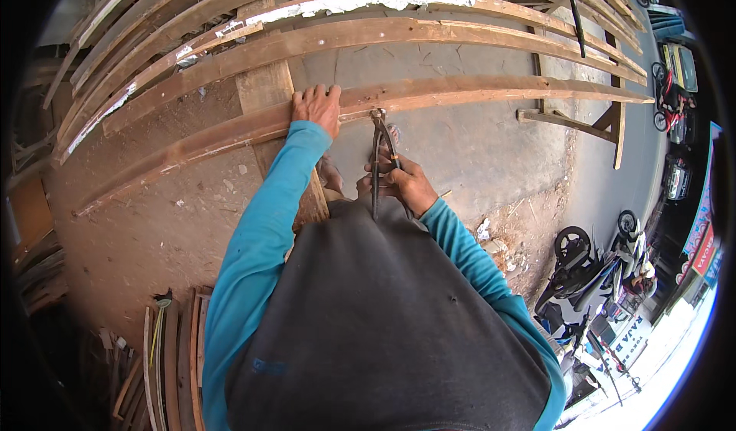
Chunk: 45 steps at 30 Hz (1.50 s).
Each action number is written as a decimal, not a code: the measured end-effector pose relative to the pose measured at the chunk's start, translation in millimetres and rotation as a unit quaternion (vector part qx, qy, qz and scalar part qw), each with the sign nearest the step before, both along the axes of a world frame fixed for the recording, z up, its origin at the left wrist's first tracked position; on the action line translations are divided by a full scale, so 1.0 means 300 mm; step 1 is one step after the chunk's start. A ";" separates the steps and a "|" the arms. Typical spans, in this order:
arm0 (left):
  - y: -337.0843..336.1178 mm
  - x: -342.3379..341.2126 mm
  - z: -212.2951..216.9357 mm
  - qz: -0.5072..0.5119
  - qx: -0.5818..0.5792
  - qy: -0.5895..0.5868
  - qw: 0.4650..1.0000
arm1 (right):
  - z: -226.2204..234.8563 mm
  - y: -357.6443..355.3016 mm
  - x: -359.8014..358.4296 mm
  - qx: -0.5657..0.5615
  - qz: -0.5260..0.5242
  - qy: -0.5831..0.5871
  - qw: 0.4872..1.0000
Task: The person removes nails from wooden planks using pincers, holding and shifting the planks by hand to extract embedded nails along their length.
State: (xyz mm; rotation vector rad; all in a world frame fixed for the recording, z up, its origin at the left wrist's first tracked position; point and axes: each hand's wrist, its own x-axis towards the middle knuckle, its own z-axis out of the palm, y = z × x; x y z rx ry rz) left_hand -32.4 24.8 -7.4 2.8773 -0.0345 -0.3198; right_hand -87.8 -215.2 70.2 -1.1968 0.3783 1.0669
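Rough wooden plank under flat left hand; right hand grips metal pincers.

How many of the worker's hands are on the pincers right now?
1. The right hand grips the handles of the pincers, whose head meets the near plank. The left hand presses flat on that plank instead.

Sleeves: turquoise blue. Apron: dark charcoal grey. Pincers: dark, rust-toned metal. Plank, centre frame: reddish brown with pale streaks. Upper planks: white patches. Ground: dusty brown-grey.
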 end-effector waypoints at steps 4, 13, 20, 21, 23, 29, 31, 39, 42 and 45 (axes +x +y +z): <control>-0.001 -0.010 -0.021 0.004 -0.017 -0.014 1.000 | 0.000 0.039 -0.004 -0.037 0.007 -0.014 0.999; -0.007 -0.036 -0.057 0.021 -0.024 -0.047 0.998 | 0.004 0.054 0.026 0.053 -0.089 0.116 0.988; -0.022 -0.044 -0.075 0.024 0.006 -0.069 0.997 | -0.001 0.050 0.041 -0.054 -0.024 0.121 0.991; -0.023 -0.045 -0.073 0.023 0.002 -0.064 0.998 | 0.006 0.026 0.068 -0.071 0.019 0.108 0.991; -0.024 -0.050 -0.074 0.022 0.007 -0.063 0.998 | -0.002 0.008 0.081 -0.089 0.059 0.084 0.991; -0.021 -0.059 -0.070 0.018 0.015 -0.061 0.998 | -0.030 -0.083 0.159 -0.103 0.210 0.026 0.972; -0.022 -0.057 -0.063 0.011 0.022 -0.050 0.998 | -0.050 -0.138 0.215 -0.106 0.261 0.002 0.959; -0.029 -0.032 -0.008 -0.001 0.039 0.002 0.999 | -0.062 -0.212 0.468 -0.260 0.577 -0.447 0.633; -0.025 -0.015 0.004 0.005 0.037 0.035 0.999 | -0.069 -0.215 0.380 -0.247 0.508 -0.436 0.700; -0.021 -0.008 -0.006 0.004 0.035 0.037 0.999 | -0.056 -0.211 0.260 -0.188 0.391 -0.277 0.857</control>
